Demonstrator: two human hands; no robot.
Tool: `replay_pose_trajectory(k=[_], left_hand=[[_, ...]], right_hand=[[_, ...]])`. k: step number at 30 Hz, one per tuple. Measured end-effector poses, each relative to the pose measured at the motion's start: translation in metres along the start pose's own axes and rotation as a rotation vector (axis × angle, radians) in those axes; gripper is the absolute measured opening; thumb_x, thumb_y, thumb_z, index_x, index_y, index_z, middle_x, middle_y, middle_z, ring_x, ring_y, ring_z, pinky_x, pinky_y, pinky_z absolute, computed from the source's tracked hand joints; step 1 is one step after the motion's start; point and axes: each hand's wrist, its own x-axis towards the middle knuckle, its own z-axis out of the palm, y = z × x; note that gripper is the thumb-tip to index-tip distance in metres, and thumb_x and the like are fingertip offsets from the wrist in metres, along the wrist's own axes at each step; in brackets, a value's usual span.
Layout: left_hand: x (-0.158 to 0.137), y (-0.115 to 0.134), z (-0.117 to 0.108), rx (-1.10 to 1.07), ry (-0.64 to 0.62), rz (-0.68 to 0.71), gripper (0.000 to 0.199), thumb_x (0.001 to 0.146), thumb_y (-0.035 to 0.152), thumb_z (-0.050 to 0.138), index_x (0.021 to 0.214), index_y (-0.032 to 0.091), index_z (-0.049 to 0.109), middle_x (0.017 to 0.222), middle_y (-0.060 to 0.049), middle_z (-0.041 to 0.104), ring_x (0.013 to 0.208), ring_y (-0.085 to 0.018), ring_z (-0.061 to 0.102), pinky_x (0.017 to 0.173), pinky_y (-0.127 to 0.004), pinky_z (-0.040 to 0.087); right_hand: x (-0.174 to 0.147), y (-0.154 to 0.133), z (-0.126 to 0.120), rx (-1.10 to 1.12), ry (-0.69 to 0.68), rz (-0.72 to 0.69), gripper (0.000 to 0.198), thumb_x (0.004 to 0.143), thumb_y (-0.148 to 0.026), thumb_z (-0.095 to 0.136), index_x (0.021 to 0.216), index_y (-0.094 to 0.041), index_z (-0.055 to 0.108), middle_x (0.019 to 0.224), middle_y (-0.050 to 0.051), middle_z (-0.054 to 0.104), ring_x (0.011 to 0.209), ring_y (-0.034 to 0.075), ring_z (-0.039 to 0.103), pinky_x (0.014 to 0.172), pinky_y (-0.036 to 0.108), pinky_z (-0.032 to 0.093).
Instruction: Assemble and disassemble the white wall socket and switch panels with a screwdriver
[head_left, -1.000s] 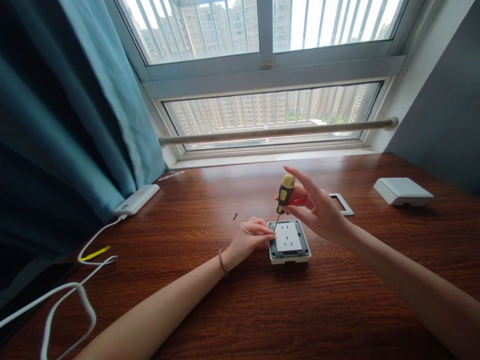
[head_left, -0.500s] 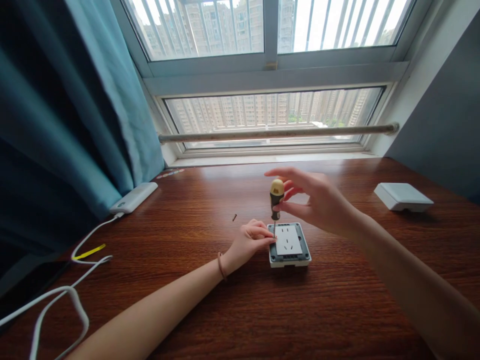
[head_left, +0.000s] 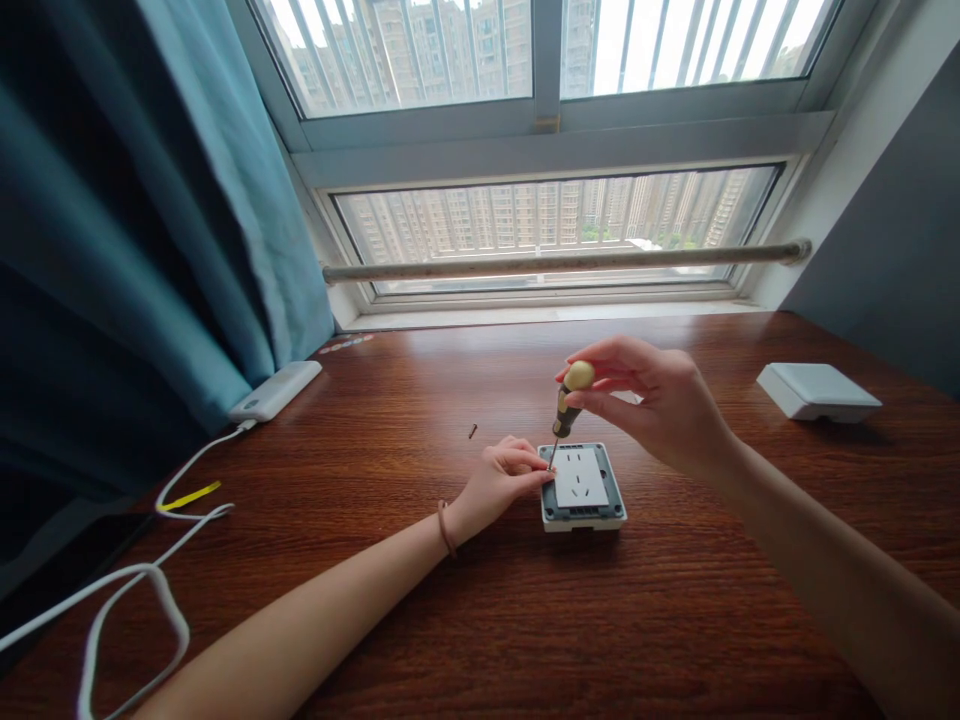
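A wall socket with a white faceplate and grey frame lies face up on the wooden table. My right hand grips a screwdriver with a yellow and black handle. Its handle leans to the right, and the shaft runs down to the socket's left edge. There, by the tip, my left hand pinches with thumb and forefinger; whatever is between them is too small to make out. Behind my left hand a small dark screw lies loose on the table.
A white cover rests at the right of the table. To the left are a white power bank, a white cable and a yellow tie. A blue curtain hangs beside the window.
The screwdriver has gone from upright to tilted, its handle now further right. My right fingers, more spread before, have closed around the handle. My left hand stays at the socket's edge.
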Motion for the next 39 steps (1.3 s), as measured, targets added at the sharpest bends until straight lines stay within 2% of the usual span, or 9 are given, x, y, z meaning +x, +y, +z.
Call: replay_pose_trajectory(k=[4,8,13,17,22,27,31,34,39], left_hand=[[0.0,0.0,0.0,-0.023,-0.004,0.002,0.012,0.072,0.029,0.068,0.076,0.018,0.073,0.078,-0.005,0.061,0.079,-0.017,0.055,0.075,-0.028,0.044],[0.0,0.0,0.001,-0.024,-0.008,-0.003,0.013,0.072,0.029,0.069,0.076,0.017,0.072,0.077,-0.005,0.061,0.079,-0.017,0.055,0.074,-0.028,0.044],[0.001,-0.001,0.001,-0.016,-0.011,-0.003,0.014,0.072,0.029,0.069,0.077,0.017,0.072,0.078,-0.005,0.061,0.078,-0.016,0.055,0.072,-0.027,0.044],[0.0,-0.003,0.0,0.001,-0.017,-0.005,0.015,0.072,0.031,0.068,0.078,0.018,0.072,0.078,-0.005,0.061,0.078,-0.016,0.055,0.071,-0.026,0.044],[0.0,-0.002,0.0,0.016,-0.02,0.005,0.015,0.073,0.031,0.068,0.079,0.018,0.073,0.079,-0.005,0.062,0.079,-0.016,0.055,0.071,-0.026,0.044],[0.0,-0.001,0.0,0.013,-0.031,0.008,0.016,0.073,0.032,0.067,0.08,0.018,0.073,0.079,-0.005,0.061,0.078,-0.016,0.055,0.07,-0.026,0.044],[0.0,-0.001,-0.001,-0.013,-0.038,-0.001,0.017,0.073,0.032,0.067,0.08,0.017,0.072,0.079,-0.004,0.061,0.076,-0.014,0.053,0.068,-0.024,0.042],[0.001,-0.003,-0.001,-0.07,-0.048,-0.062,0.027,0.07,0.033,0.07,0.09,0.016,0.068,0.072,0.0,0.056,0.062,-0.009,0.046,0.058,-0.021,0.038],[0.001,-0.009,0.0,-0.201,-0.158,-0.118,0.072,0.056,0.031,0.08,0.12,0.017,0.051,0.062,0.007,0.043,0.058,-0.007,0.041,0.055,-0.02,0.035]], right_hand=[[-0.001,0.003,0.008,-0.116,0.077,-0.105,0.025,0.074,-0.026,0.067,0.098,-0.02,0.063,0.079,0.001,0.067,0.068,0.013,0.063,0.063,0.026,0.057],[-0.001,0.004,0.007,-0.156,0.005,-0.236,0.027,0.085,-0.02,0.051,0.112,-0.021,0.059,0.09,0.004,0.066,0.081,0.015,0.063,0.072,0.03,0.054],[0.0,0.005,0.003,0.039,-0.095,-0.136,0.031,0.088,-0.015,0.044,0.116,-0.02,0.056,0.108,0.007,0.065,0.099,0.017,0.062,0.088,0.034,0.051],[-0.001,0.008,0.007,0.081,0.071,-0.015,0.019,0.076,-0.024,0.064,0.094,-0.018,0.063,0.087,0.003,0.068,0.079,0.016,0.067,0.074,0.033,0.058],[-0.004,0.008,0.014,-0.091,0.203,-0.085,0.021,0.07,-0.029,0.071,0.087,-0.021,0.063,0.075,0.0,0.061,0.068,0.013,0.061,0.064,0.027,0.058],[-0.002,0.007,0.009,-0.175,0.089,-0.185,0.02,0.079,-0.026,0.061,0.098,-0.024,0.065,0.09,0.003,0.065,0.076,0.014,0.062,0.068,0.028,0.055],[0.001,0.007,0.0,-0.033,-0.096,-0.154,0.029,0.084,-0.017,0.052,0.112,-0.021,0.061,0.102,0.006,0.067,0.092,0.017,0.064,0.081,0.033,0.054],[0.002,0.008,-0.004,0.067,-0.129,-0.079,0.028,0.084,-0.019,0.053,0.11,-0.019,0.062,0.099,0.006,0.069,0.09,0.017,0.066,0.082,0.034,0.055],[0.002,0.008,-0.004,0.05,-0.129,-0.058,0.025,0.084,-0.021,0.054,0.107,-0.018,0.063,0.097,0.006,0.07,0.087,0.017,0.067,0.08,0.034,0.056]])
